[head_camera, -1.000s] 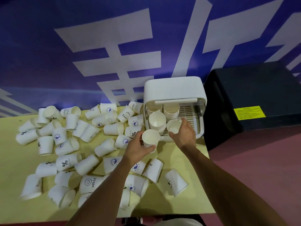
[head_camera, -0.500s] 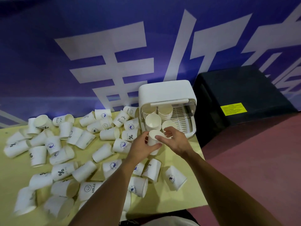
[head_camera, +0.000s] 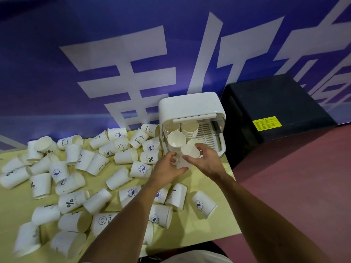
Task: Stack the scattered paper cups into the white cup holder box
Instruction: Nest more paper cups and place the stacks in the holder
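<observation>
White cup holder box (head_camera: pixel 190 108): smooth moulded plastic, rounded corners, front open, a slatted tray (head_camera: pixel 208 133) on its floor. Inside, three cup stacks (head_camera: pixel 176 139) at the left and middle. A fourth rim shows low in front, mostly hidden.

Held cup (head_camera: pixel 190 151): plain white paper, tapered, mouth up, just in front of the box opening. Left hand (head_camera: pixel 167 168) has fingers and thumb curled round its lower wall. Right hand (head_camera: pixel 208 162) pinches it near the rim, fingers curved behind. The lower part is blurred, so whether this is one cup or two nested cannot be told.

Scattered paper cups (head_camera: pixel 125 156): several dozen, left of the box and in front of it on the matte yellow-green desk (head_camera: pixel 218 226). Most lie on their sides, printed with "%", "HELLO", "Beer" or a round blue badge. Overlap and edge blur rule out an exact count, and the forearms cover some.

Right of the box: one black hard case (head_camera: pixel 275 103) with one yellow label (head_camera: pixel 266 123), its print unreadable. Behind the box: a blue banner (head_camera: pixel 114 54) with large white characters, cut off at the top.
</observation>
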### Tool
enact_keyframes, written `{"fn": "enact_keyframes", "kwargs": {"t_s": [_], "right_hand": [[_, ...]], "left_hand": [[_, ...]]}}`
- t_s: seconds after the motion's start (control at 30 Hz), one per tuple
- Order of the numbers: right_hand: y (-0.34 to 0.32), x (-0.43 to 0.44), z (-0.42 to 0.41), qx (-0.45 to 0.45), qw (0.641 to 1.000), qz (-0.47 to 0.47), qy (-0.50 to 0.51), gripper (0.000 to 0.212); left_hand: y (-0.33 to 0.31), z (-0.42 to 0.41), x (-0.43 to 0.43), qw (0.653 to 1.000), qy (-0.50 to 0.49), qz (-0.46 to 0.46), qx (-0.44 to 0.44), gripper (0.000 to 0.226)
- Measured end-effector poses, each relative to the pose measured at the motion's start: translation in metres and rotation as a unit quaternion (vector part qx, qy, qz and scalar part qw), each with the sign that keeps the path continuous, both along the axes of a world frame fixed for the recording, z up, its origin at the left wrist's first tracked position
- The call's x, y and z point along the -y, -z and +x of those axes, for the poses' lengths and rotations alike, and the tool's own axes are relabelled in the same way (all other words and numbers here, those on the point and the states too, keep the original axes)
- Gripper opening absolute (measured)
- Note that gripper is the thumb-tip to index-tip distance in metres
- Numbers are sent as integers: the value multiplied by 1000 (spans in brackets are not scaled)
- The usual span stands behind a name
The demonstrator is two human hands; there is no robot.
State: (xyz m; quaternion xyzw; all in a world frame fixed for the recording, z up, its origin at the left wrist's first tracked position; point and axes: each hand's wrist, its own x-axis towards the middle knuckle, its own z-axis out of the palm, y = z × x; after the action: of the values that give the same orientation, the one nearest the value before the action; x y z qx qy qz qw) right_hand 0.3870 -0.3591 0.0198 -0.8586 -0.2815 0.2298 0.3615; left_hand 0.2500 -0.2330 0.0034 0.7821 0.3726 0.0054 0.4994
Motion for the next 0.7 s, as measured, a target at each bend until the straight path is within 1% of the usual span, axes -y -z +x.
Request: {"fn": "enact_keyframes", "kwargs": {"t_s": [0.13,0.23,0.5,0.6,0.7], "right_hand": [[-5,-1,14,45,997,25,55,77],[-8,-5,19,73,994,24,78,76],[7,-16,23,104,992,-6,67,75],[15,-20,27,98,993,-24,57,72],[25,-25,31,100,993,-49,40,74]], "left_hand": [[6,-5,-5,1000,-13,-6,5,63],[9,-7,-7,1000,-17,-6,1,65],[11,-6,-12,999,-42,6,-8,63],[14,-5,-15,998,-53,13,-11,62],[18,-2,-18,998,-63,18,-17,61]]}}
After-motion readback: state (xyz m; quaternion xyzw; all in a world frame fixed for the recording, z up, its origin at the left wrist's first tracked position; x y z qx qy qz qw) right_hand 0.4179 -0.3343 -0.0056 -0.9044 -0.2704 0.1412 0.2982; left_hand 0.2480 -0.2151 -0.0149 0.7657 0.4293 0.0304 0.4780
